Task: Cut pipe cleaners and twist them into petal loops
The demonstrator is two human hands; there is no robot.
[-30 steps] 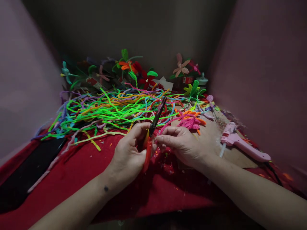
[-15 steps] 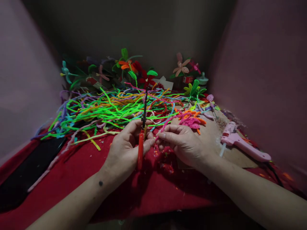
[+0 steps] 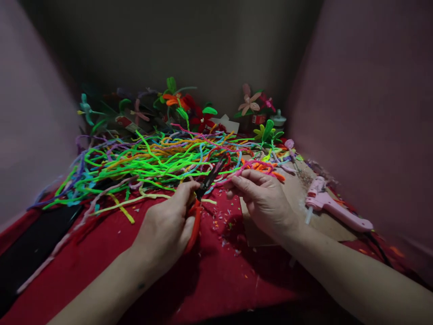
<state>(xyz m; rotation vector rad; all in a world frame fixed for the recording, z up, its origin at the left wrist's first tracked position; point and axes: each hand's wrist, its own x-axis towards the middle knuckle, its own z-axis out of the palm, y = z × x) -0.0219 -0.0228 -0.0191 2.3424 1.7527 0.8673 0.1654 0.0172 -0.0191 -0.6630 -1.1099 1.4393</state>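
Observation:
My left hand (image 3: 162, 223) is closed around the red handles of a pair of scissors (image 3: 212, 177), whose dark blades point away and to the right. Between the thumb and fingertips of my right hand (image 3: 269, 201) is a bright pink pipe cleaner (image 3: 236, 174). The blades lie close to the pink piece; I cannot tell whether they touch it. Behind my right hand, orange pipe-cleaner loops (image 3: 278, 176) rest partly hidden. A large heap of mostly green pipe cleaners (image 3: 149, 164) spreads beyond both hands.
A pink glue gun (image 3: 333, 207) lies on a cardboard sheet (image 3: 260, 234) at the right. Finished pipe-cleaner flowers (image 3: 249, 103) stand along the back. Small clippings (image 3: 221, 225) dot the red cloth (image 3: 216, 280). A flat black object (image 3: 37, 248) is at the left.
The scissors have tilted from upright to pointing right, and my left hand has turned with them. My right hand still pinches the pink pipe cleaner, slightly farther from the left. The view has shifted slightly.

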